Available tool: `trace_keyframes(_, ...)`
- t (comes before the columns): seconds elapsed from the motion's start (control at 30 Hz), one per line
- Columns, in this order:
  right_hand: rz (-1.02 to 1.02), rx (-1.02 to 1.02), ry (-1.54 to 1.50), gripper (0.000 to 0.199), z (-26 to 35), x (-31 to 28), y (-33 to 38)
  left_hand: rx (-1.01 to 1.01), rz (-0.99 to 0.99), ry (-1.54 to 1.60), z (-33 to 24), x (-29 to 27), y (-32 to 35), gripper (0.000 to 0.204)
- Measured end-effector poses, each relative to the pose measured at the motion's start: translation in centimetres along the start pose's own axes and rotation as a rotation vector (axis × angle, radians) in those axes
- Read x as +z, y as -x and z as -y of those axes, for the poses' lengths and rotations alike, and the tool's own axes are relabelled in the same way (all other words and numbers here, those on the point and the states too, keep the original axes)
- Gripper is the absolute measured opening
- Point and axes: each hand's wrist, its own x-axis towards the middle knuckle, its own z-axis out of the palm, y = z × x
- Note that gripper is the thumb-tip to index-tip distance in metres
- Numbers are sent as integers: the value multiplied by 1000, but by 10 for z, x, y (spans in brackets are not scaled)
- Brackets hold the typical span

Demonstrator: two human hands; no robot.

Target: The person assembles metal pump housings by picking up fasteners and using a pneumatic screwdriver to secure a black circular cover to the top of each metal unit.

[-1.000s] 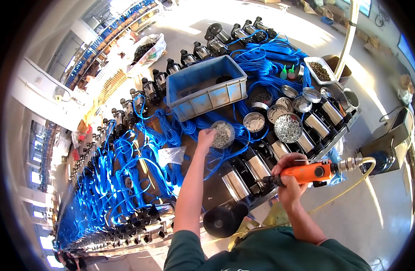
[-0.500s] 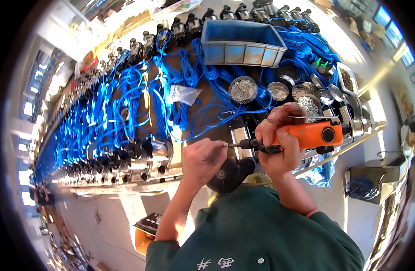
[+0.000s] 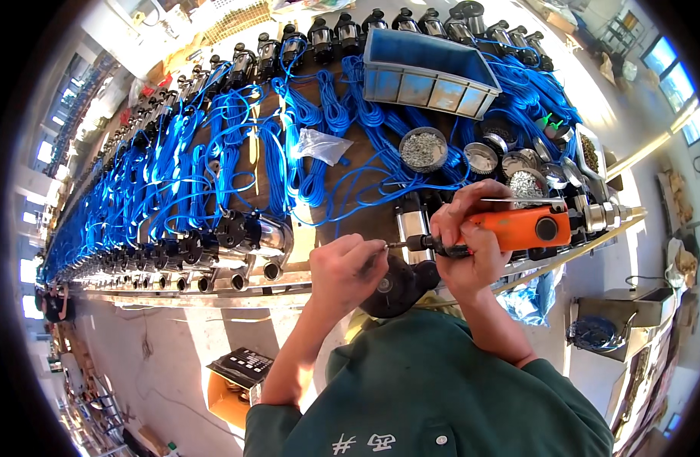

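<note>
Nearest the camera, the person's green sleeves rise from the lower edge, and both hands meet over the front rim of a long workbench [image 3: 213,293]. The right hand [image 3: 468,244] is clamped around the grip of an orange power screwdriver [image 3: 521,228], which lies nearly level with its dark nose pointing toward the person's left. The left hand [image 3: 350,270] is pinched together at the tip of the tool's thin bit [image 3: 395,245], fingers closed on something too small to make out. Directly under the two hands sits a round black part [image 3: 395,288] at the bench edge, and just behind it stands a silver cylindrical unit [image 3: 414,222]. To the left along the front edge runs a row of chromed and black pump-like units [image 3: 235,244], each trailing loops of blue cable [image 3: 235,160] that cover most of the bench top. Behind the hands, a cluster of small round metal tins [image 3: 424,149] holds screws and other small hardware, and a crumpled clear plastic bag [image 3: 319,145] lies among the cables. Farther back rests a blue-grey plastic crate [image 3: 426,84], and beyond it a second row of dark units [image 3: 342,30] lines the far edge. Below the bench, on the floor at lower left, stands an open cardboard box [image 3: 235,385].
</note>
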Motion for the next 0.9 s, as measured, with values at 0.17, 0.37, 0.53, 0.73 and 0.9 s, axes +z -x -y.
trace_keyframes(0.17, -13, 20, -10, 41, 1, 1, 2, 37, 37, 9, 2, 1, -2, 15)
trace_keyframes(0.37, 36, 37, 63, 39, 2, -3, 3, 57, 61, 11, 3, 3, -3, 13)
trace_keyframes(0.53, 287, 201, 130, 39, 3, -13, 3, -2, 261, 261, 23, 8, -3, 13)
trace_keyframes(0.73, 216, 219, 415, 39, -9, -19, 22, -87, 405, 259, 28, 14, 14, 22)
trace_keyframes(0.9, 192, 257, 431, 42, -26, -31, 29, -412, 173, 237, 21, -7, 58, 56)
